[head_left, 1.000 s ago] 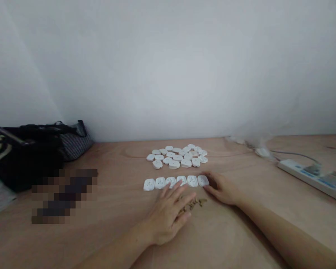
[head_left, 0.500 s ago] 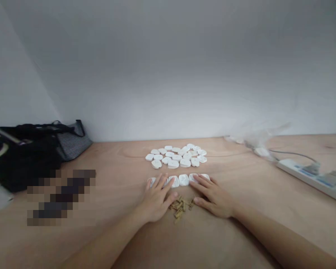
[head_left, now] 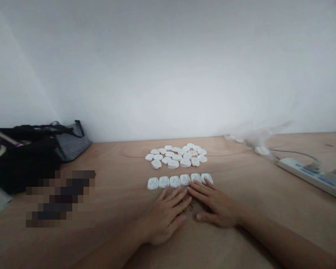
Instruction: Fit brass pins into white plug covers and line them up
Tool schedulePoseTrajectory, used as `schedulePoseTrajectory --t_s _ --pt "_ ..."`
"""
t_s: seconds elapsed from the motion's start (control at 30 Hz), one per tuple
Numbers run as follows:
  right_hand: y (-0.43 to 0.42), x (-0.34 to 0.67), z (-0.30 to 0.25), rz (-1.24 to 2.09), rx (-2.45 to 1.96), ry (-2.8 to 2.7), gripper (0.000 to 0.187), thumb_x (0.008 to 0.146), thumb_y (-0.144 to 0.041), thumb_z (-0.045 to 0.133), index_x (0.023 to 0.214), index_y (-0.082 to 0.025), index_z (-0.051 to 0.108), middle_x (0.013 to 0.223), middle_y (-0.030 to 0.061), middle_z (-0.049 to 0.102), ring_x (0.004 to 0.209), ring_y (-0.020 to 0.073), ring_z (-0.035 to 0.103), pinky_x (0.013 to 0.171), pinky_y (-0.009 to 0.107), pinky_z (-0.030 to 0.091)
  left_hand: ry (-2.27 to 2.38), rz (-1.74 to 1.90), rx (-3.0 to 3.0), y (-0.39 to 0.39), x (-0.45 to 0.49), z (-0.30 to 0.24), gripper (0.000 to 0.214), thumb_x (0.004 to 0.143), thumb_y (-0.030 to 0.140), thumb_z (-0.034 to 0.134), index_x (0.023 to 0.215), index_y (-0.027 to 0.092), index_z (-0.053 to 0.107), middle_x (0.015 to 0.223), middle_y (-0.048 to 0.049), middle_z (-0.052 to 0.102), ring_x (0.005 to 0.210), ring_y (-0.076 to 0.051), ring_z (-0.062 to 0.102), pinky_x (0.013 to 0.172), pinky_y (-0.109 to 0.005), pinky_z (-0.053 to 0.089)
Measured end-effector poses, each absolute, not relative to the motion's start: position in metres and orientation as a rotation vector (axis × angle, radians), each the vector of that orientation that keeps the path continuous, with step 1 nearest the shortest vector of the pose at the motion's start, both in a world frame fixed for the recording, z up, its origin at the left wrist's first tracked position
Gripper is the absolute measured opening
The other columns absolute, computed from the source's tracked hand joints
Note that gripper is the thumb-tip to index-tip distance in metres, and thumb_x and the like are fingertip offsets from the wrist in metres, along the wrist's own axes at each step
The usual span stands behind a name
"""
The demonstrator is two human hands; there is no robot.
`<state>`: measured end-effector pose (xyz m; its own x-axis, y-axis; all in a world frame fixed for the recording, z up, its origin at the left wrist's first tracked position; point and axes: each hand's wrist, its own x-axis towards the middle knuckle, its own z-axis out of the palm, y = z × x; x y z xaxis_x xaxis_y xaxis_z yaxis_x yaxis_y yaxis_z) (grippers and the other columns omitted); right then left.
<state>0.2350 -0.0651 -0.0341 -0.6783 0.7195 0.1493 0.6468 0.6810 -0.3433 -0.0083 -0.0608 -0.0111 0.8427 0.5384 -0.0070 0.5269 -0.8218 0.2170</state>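
Note:
A straight row of several white plastic socket-like casings [head_left: 174, 182] lies on the wooden table, hollow or slotted faces up. My left hand [head_left: 166, 216] rests flat just in front of the row, fingers extended and slightly apart, holding nothing. It covers most of a small heap of brass-coloured metal pieces [head_left: 192, 204], of which only a little shows between the hands. My right hand [head_left: 217, 203] is also spread and empty. Its fingertips reach the front edge of the casings at the row's right end.
Beyond the row sits a loose cluster of more white casings [head_left: 173, 164]. A power strip [head_left: 299, 170] with plugs and a cable lies at the right, near a clear plastic bag [head_left: 257, 138]. Black bags [head_left: 25, 160] and a striped pouch [head_left: 71, 142] stand at the left, behind a pixelated dark patch.
My left hand has come off the row, moving toward me and rightward over the brass pieces. My right hand has drawn back slightly, and the row now shows evenly lined up.

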Motion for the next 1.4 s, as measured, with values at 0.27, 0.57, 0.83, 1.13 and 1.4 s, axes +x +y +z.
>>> schedulePoseTrajectory --t_s 0.27,0.57,0.83,1.13,1.4 --pt "-0.070 0.228 -0.037 0.450 -1.124 -2.647 0.083 0.085 -0.062 0.040 0.145 -0.013 0.011 0.149 0.0138 0.011 0.139 0.0270 0.010 0.113 0.047 0.011 0.930 0.099 2.835 -0.044 -0.008 -0.019 0.051 0.098 0.040 0.023 0.145 0.024 0.014 0.152 -0.0051 0.010 0.140 -0.025 0.005 0.112 -0.050 0.006" --pt "-0.065 0.227 -0.037 0.313 -1.299 -2.532 0.074 0.086 -0.063 0.038 0.145 -0.027 0.011 0.151 0.0083 0.009 0.139 0.0316 0.005 0.107 0.060 0.000 1.301 0.191 2.789 -0.037 -0.028 -0.025 0.061 0.091 0.058 0.028 0.144 0.029 0.017 0.152 -0.0091 0.013 0.139 -0.032 0.004 0.106 -0.062 0.004" --pt "-0.064 0.228 -0.040 0.354 -1.417 -2.497 0.080 0.081 -0.069 0.039 0.144 -0.026 0.018 0.151 0.0103 0.012 0.138 0.0333 0.005 0.107 0.061 0.000 1.435 0.288 2.659 -0.030 -0.034 -0.032 0.060 0.093 0.053 0.029 0.143 0.021 0.026 0.151 -0.0130 0.016 0.139 -0.031 0.009 0.108 -0.057 0.012" --pt "-0.065 0.227 -0.038 0.327 -1.400 -2.489 0.074 0.084 -0.066 0.037 0.144 -0.027 0.018 0.151 0.0097 0.015 0.138 0.0333 0.008 0.106 0.061 -0.001 1.378 0.605 2.442 0.007 -0.080 -0.034 0.053 0.088 0.036 0.045 0.136 0.014 0.034 0.140 -0.0129 0.042 0.128 -0.027 0.040 0.106 -0.044 0.032" --pt "-0.065 0.220 -0.035 0.174 -1.306 -2.424 0.063 0.085 -0.061 0.041 0.136 -0.025 0.038 0.142 0.0107 0.038 0.134 0.0325 0.024 0.106 0.062 0.004 1.321 0.785 2.441 0.001 -0.077 -0.021 0.048 0.088 0.032 0.047 0.132 0.017 0.036 0.127 -0.0115 0.053 0.117 -0.027 0.049 0.100 -0.044 0.038"
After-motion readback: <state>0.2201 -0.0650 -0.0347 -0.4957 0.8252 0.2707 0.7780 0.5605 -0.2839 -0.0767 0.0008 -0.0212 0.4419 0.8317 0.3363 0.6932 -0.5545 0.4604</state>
